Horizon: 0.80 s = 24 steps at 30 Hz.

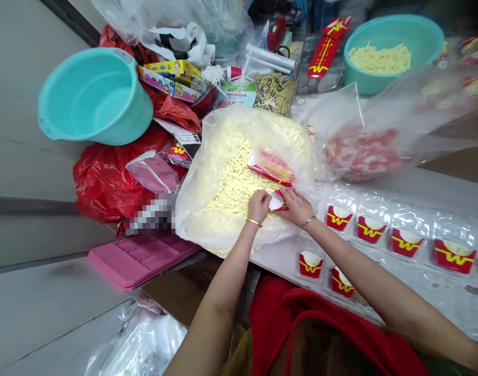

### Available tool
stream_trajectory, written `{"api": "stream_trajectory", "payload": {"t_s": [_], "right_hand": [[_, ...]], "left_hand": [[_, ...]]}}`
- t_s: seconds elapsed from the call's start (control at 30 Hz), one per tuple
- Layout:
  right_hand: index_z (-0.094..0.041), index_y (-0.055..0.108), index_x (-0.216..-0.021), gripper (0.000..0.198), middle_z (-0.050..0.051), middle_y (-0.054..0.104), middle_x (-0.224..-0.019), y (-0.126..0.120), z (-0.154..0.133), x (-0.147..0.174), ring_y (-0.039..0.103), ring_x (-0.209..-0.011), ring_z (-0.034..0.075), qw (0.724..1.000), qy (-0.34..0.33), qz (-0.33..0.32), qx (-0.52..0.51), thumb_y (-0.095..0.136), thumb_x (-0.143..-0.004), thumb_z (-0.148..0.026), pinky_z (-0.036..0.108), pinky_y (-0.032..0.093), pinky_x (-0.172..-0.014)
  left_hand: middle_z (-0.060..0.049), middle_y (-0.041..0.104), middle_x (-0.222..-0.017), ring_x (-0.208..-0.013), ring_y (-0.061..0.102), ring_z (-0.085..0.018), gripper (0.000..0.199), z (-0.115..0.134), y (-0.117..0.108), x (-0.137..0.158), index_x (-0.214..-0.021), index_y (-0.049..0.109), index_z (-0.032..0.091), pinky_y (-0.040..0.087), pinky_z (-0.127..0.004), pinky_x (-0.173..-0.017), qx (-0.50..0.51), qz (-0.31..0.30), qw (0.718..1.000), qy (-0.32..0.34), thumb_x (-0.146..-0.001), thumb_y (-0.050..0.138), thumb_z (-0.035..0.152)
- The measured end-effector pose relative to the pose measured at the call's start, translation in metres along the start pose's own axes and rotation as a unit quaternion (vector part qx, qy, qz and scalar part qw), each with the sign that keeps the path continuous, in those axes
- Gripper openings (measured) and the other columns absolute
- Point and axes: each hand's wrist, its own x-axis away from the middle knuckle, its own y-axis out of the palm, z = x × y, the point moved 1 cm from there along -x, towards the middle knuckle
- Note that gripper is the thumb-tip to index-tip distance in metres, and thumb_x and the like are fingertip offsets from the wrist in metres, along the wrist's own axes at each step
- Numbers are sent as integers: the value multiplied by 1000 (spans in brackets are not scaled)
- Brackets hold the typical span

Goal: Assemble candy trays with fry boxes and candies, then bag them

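Observation:
My right hand (298,207) is wrapped round a small red and white fries carton (277,202), holding it low over an open clear plastic bag (191,209). Close against the carton's white opening is my left hand (258,205), its fingers pinched together. Whatever may be between them is too small to make out. Pale yellow fry-shaped pieces (234,183) fill the bag. On top of them, just beyond my hands, lies a red and white packet or stack of cartons (272,168), blurred and partly see-through.
Several clear plastic packs with red cartons (406,242) line the table at right. A teal basin (393,57) holds more yellow pieces; another teal basin (93,99) stands at left above red bags (101,177). A pink tray (140,258) juts out at lower left.

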Motion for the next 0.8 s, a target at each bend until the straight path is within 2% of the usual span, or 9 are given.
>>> {"api": "stream_trajectory", "payload": {"t_s": [0.07,0.2,0.33,0.43,0.5,0.57,0.67,0.73,0.8], "right_hand": [[-15,39,-130,66,16,50,-125,2,1,-3,54,-108,29,1000,9,-2,1,64,-76,-42,41,48,-85],[-15,36,-133,63,16,49,-129,4,5,-5,56,-106,28,999,42,-3,4,61,-79,-37,38,48,-83],[-13,23,-142,84,20,39,-139,-4,-14,-3,48,-117,35,998,61,22,25,63,-76,-45,46,44,-89],[-13,14,-146,95,20,35,-143,-11,-40,5,37,-126,37,998,18,55,38,63,-74,-49,53,32,-99],[-11,18,-145,85,19,41,-139,-11,-48,17,40,-124,33,999,3,47,18,60,-77,-40,49,33,-101],[-10,29,-139,68,17,50,-131,-8,-45,33,47,-119,28,1000,20,21,2,55,-78,-27,42,39,-97],[-7,44,-126,52,19,58,-120,1,-32,58,54,-110,29,998,65,-7,21,54,-77,-21,41,43,-91],[-4,49,-119,48,22,62,-108,6,-29,69,58,-100,32,994,98,-12,43,55,-78,-29,43,44,-86],[-4,51,-117,56,23,63,-101,9,-32,72,60,-93,34,987,139,-21,77,56,-79,-44,44,44,-82]], "left_hand": [[0,50,-72,-71,48,-13,14,-6,-9,-5,-69,51,18,39,-25,-69,46,12,999,-10,-82,54,23],[4,46,-64,-62,46,-11,14,-27,-41,-16,-71,48,19,39,-22,-60,197,72,973,-97,-79,57,27],[5,47,-59,-51,46,-9,19,-35,-68,-17,-74,43,19,39,-20,-50,244,82,957,-135,-80,53,34],[5,50,-58,-49,48,-9,21,-21,-71,-2,-75,48,18,39,-20,-48,280,4,950,-134,-76,59,36],[3,53,-60,-51,50,-9,22,-9,-69,10,-76,51,18,40,-20,-50,288,-93,946,-118,-77,60,38],[1,56,-64,-56,53,-10,21,-2,-70,19,-77,53,17,43,-22,-55,227,-151,958,-92,-81,55,38],[-3,60,-76,-69,57,-14,16,-2,-73,24,-83,56,18,45,-27,-67,-3,-117,991,-66,-85,49,33],[-7,61,-86,-79,58,-19,16,-4,-69,24,-90,55,18,45,-31,-71,-156,-92,981,-72,-82,54,32],[-11,59,-97,-88,58,-24,29,-5,-57,23,-96,54,17,45,-34,-73,-246,-100,960,-93,-74,62,34]]}}
